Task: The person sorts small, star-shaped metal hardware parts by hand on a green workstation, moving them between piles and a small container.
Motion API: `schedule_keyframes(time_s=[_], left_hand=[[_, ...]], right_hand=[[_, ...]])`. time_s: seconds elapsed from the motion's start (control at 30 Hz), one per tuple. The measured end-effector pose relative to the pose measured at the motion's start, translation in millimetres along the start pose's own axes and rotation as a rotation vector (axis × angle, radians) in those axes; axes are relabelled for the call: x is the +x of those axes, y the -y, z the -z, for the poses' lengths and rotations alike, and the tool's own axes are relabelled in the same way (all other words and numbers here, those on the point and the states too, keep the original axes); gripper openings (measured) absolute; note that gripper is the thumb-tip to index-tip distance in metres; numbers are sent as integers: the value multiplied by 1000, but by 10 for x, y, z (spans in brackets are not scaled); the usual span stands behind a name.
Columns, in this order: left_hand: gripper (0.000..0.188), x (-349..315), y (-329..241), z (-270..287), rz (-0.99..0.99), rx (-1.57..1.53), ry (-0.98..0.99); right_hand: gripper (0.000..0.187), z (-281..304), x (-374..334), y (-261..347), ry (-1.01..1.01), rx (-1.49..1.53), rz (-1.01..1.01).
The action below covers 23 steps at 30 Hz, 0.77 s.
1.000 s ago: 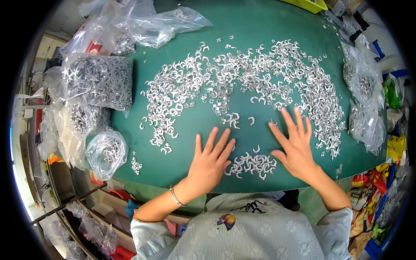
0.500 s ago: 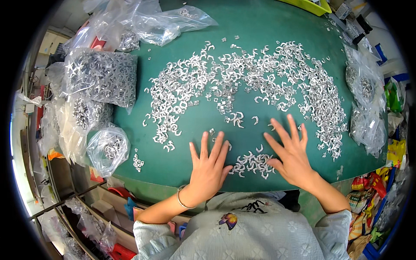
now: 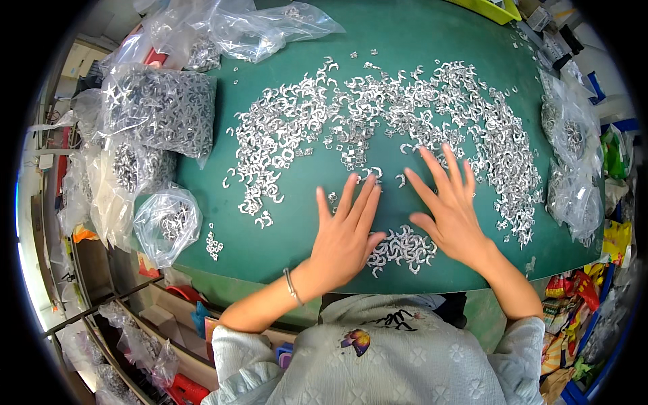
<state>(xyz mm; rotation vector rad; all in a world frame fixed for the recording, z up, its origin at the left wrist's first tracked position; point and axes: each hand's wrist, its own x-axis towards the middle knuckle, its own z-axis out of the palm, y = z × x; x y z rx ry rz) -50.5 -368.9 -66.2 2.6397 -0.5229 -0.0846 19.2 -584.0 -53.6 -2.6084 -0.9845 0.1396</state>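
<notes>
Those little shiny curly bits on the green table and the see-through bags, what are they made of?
The small silvery C-shaped pieces look like bright metal: they glint and keep their curved shape, though plated plastic can't be ruled out. The clear crinkly bags look like thin plastic film, with glossy wrinkles and the contents showing through. The dark green tabletop looks matte, perhaps a rubber or felt mat.

Shiny silver metal clips lie on the matt green desk. Clear, glossy, crinkled plastic bags hold more metal pieces. A thin metal bracelet gleams.
</notes>
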Motion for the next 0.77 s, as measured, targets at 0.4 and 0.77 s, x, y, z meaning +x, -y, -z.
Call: schedule_keyframes(time_s=[0.4, 0.77], left_hand=[[81, 58, -4, -49, -2, 5, 8], [69, -282, -136, 21, -65, -183, 151]], right_hand=[[65, 103, 54, 84, 146, 116, 77], [71, 118, -175, 124, 336, 67, 66]])
